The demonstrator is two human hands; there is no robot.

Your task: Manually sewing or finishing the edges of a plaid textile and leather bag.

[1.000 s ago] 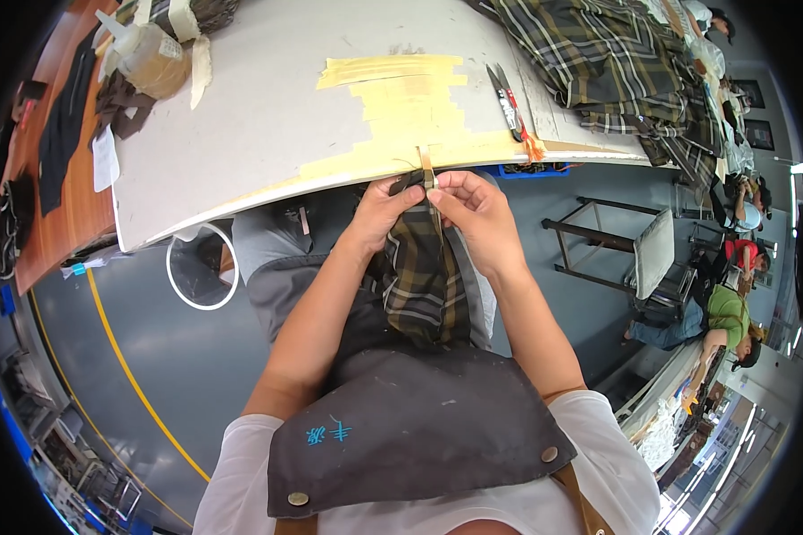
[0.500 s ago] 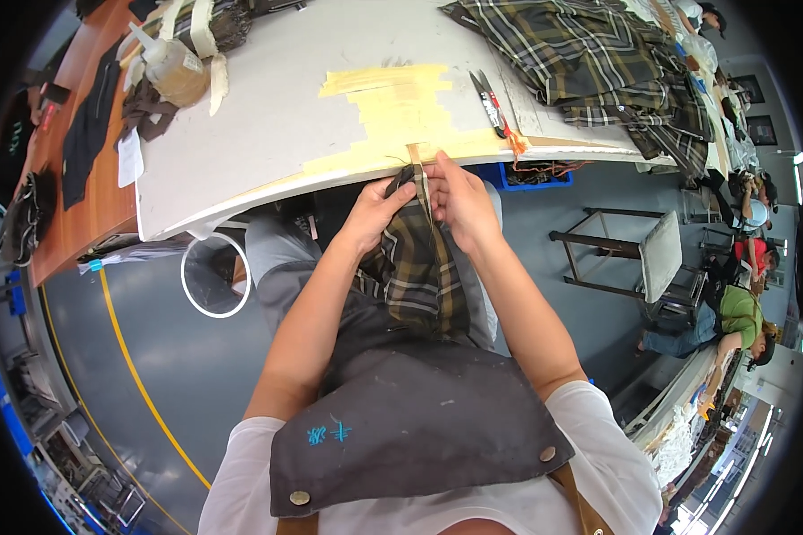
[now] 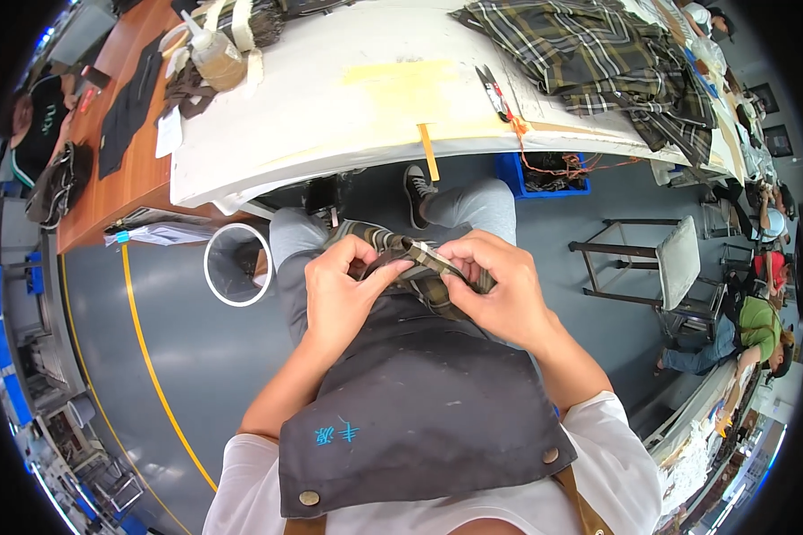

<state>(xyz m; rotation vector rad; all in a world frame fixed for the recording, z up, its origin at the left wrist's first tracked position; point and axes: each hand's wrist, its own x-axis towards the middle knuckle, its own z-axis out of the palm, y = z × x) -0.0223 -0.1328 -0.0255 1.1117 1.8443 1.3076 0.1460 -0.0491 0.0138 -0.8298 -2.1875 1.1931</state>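
We are pinching a narrow olive-and-brown plaid fabric strip (image 3: 417, 259) between left hand (image 3: 341, 290) and right hand (image 3: 500, 290), our fingers hiding its middle.

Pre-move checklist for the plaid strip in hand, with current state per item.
1. Left hand pinches the plaid strip: ok.
2. Right hand pinches the same strip: ok.
3. Strip held over the lap, apart from the white table: ok.
4. Scissors lie on the table near its front edge, not in hand: ok.
5. Strip lying flat and untwisted between the fingers: cannot tell, the fingers cover it.
6. Plaid garments piled at the table's right end, apart from the hands: ok.
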